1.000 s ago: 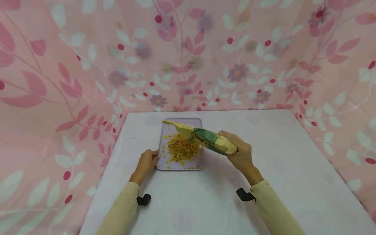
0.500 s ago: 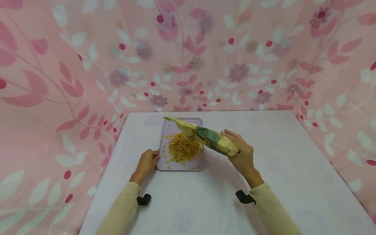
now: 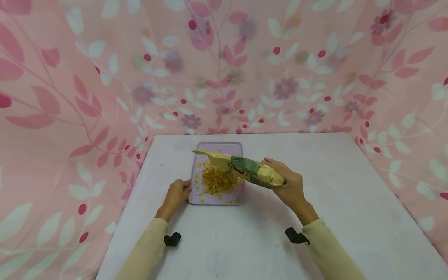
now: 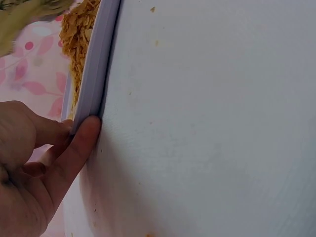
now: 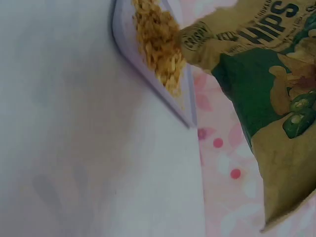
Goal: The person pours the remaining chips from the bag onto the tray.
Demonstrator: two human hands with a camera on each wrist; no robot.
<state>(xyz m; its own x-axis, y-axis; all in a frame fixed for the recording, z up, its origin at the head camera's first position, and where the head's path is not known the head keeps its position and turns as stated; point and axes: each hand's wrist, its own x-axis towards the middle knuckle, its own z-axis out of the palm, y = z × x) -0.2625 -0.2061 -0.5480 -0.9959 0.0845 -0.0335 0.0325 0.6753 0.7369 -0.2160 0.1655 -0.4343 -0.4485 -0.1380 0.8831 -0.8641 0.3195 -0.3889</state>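
A lilac tray (image 3: 217,203) lies on the table with a heap of broken golden chips (image 3: 215,184) in it. At its left side, near the front corner, my left hand (image 3: 176,194) pinches the rim; the left wrist view shows the thumb and fingers (image 4: 84,136) on either side of the tray wall (image 4: 94,74). My right hand (image 3: 288,182) grips the bottom end of a yellow and green chip bag (image 3: 246,167). The bag is tilted, its flattened mouth end hanging left over the heap. Lettering and pictured green pepper slices show on the bag (image 5: 261,94) in the right wrist view.
The table (image 3: 217,241) has a white cover, with small crumbs (image 4: 152,9) beside the tray. Pink flowered cloth (image 3: 224,70) hangs behind and on both sides. A black strap piece sticks out at each wrist.
The bag's mouth end rises a little and then dips lower over the heap, with my right hand moving slightly. My left hand stays on the tray rim.
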